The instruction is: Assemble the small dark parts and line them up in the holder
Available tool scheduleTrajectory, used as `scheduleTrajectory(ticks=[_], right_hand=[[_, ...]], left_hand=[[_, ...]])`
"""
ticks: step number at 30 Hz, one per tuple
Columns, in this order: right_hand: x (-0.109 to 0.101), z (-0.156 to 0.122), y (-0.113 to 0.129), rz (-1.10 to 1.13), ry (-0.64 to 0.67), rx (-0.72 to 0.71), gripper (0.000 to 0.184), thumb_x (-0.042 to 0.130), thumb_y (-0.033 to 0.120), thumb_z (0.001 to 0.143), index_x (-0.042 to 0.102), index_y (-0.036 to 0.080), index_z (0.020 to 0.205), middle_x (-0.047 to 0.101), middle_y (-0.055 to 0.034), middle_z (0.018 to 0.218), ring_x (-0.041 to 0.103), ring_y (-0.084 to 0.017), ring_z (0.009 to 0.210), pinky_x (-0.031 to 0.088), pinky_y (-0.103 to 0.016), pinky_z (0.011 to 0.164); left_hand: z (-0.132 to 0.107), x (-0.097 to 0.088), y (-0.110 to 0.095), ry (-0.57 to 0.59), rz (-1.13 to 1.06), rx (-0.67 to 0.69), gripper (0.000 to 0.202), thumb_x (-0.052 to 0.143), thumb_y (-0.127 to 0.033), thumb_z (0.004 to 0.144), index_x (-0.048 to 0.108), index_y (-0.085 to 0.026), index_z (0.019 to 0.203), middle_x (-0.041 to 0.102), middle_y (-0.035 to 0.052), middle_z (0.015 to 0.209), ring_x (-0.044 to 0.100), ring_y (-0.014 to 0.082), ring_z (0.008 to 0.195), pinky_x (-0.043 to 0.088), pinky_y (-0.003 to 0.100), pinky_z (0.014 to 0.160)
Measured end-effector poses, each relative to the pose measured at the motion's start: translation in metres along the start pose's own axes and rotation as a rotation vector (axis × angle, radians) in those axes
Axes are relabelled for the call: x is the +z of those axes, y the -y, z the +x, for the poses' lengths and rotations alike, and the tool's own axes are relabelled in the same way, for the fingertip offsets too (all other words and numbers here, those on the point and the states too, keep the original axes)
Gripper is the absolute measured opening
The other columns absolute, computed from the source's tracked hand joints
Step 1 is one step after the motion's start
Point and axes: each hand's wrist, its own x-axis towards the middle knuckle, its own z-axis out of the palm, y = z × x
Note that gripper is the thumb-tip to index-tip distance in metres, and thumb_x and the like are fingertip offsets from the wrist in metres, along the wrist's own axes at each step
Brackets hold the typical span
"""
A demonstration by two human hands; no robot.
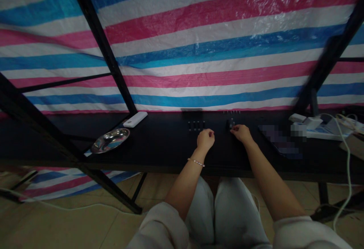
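Both my hands rest on a black table in front of a striped tarp. My left hand is curled into a loose fist just below a short row of small dark upright pieces. My right hand has its fingers pinched together beside another small dark piece; whether it grips that piece I cannot make out. A few tiny dark bits lie farther back near the tarp. A bead bracelet sits on my left wrist.
A shiny metal dish and a white oblong box lie at the left. A dark flat device, white adapters and cables crowd the right. Black frame bars slant across the left and right.
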Motion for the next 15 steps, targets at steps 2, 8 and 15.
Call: scheduleTrajectory(ticks=[2,8,15], right_hand=[[-0.002,-0.004,-0.001,-0.039,-0.003,-0.016,0.016,0.065,0.026,0.064,0.067,0.015,0.075,0.066,-0.0072,0.071,0.061,-0.018,0.065,0.041,-0.025,0.056],[-0.006,-0.025,0.002,-0.133,-0.004,-0.019,0.013,0.066,0.028,0.064,0.062,0.016,0.066,0.062,-0.0062,0.066,0.058,-0.018,0.061,0.037,-0.026,0.051],[0.012,-0.045,0.051,-0.039,0.189,-0.340,0.009,0.061,0.024,0.071,0.062,0.016,0.074,0.061,-0.0054,0.076,0.056,-0.014,0.067,0.041,-0.024,0.062]], left_hand=[[0.000,0.000,0.000,-0.004,-0.006,-0.012,0.018,0.050,-0.017,0.075,0.067,-0.019,0.080,0.068,0.0054,0.083,0.061,0.0152,0.078,0.045,0.026,0.074],[0.004,-0.003,0.002,-0.222,-0.146,-0.074,0.024,0.048,-0.029,0.075,0.060,-0.017,0.059,0.062,0.0037,0.061,0.056,0.0131,0.061,0.041,0.023,0.061],[0.014,-0.009,0.004,-0.437,-0.847,-0.328,0.023,0.045,-0.028,0.073,0.049,-0.014,0.055,0.040,-0.0050,0.043,0.036,0.0045,0.037,0.026,0.016,0.040]])
